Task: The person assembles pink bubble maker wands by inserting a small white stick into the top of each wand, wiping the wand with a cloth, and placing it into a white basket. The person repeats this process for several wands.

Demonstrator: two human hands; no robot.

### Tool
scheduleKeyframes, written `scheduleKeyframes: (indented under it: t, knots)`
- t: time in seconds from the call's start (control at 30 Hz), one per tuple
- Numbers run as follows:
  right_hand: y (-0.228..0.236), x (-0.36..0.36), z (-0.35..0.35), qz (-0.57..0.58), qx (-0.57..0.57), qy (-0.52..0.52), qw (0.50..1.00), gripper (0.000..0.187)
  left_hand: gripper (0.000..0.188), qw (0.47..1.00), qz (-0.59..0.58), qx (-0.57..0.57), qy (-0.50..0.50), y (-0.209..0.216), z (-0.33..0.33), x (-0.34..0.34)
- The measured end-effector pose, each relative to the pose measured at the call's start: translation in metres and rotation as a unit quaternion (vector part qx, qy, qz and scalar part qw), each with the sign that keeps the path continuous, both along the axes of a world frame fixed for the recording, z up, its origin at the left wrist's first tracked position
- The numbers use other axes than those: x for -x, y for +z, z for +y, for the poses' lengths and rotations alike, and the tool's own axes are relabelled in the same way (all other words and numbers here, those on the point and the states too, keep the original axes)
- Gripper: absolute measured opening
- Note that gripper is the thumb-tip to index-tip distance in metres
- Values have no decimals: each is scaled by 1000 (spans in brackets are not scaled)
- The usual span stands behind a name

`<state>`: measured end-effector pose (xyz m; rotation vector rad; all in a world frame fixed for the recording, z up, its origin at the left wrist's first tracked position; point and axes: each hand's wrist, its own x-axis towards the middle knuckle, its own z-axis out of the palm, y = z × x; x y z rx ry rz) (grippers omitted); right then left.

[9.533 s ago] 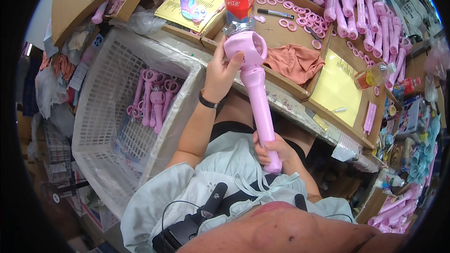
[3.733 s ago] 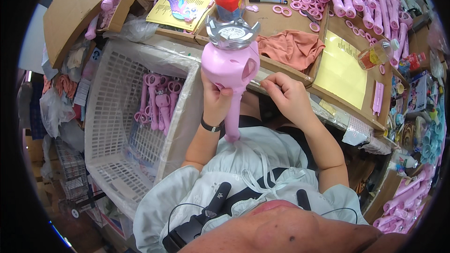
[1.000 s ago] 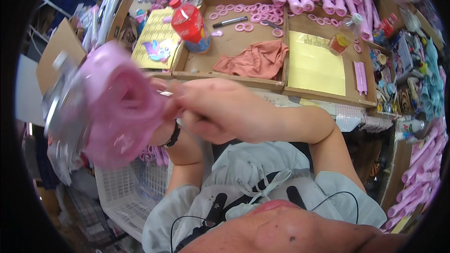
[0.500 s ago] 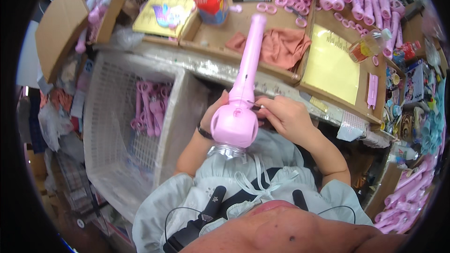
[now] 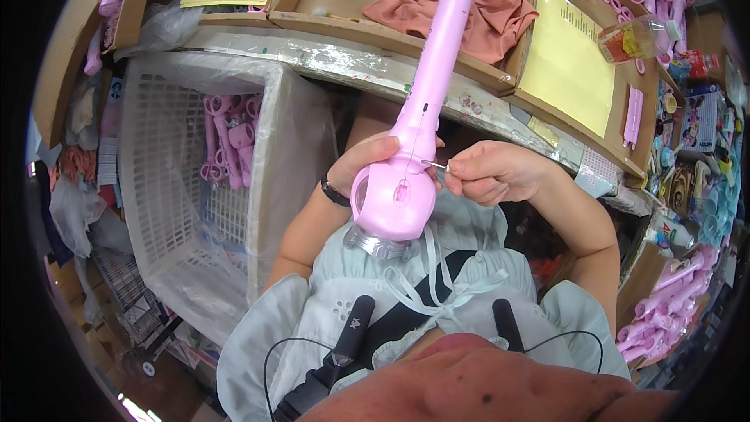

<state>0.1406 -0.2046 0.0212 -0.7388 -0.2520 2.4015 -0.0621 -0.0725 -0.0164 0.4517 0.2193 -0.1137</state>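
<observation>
Two hands at work on one pink handheld fan (image 5: pixel 406 141), held over the lap with round head near the body and long handle pointing far toward the bench. Left hand (image 5: pixel 367 164) wrapped around the neck of the fan just above the head, fingers closed on it, dark wristband (image 5: pixel 334 191) at the wrist. Right hand (image 5: pixel 488 172) just right of the fan, fingertips pinched narrow on a thin metal tool (image 5: pixel 436 164), its tip against the side of the fan's neck; kind of tool too small to tell. Clear ribbed part (image 5: pixel 376 242) seen under the pink head. Left of the lap, white plastic basket (image 5: pixel 180 187) lined with clear film, several more pink fan bodies (image 5: pixel 226 141) lying in its far part. Far side: wooden bench (image 5: pixel 375 31) with salmon cloth (image 5: pixel 484 16) behind the handle, yellow sheet (image 5: pixel 566 62) to the right of it, small clear bottle (image 5: pixel 637 35) farther right. More pink handles (image 5: pixel 664 297) piled at near right.
</observation>
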Motion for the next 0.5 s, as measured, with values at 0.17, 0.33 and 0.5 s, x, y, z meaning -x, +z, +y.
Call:
scheduleKeyframes:
  t: [0.17, 0.33, 0.5]
  knots:
    - [3, 28, -12, -527, -409, -121, 735, 22, 67, 1000, 24, -5, 15, 3, 4, 4]
    - [-1, 39, -20, -750, -510, -115, 406, 23, 66, 1000, 14, 4, 10, 3, 5, 1]
    - [4, 35, -12, -464, -342, -178, 798, 29, 68, 999, 48, -5, -7, 0, 5, 1]
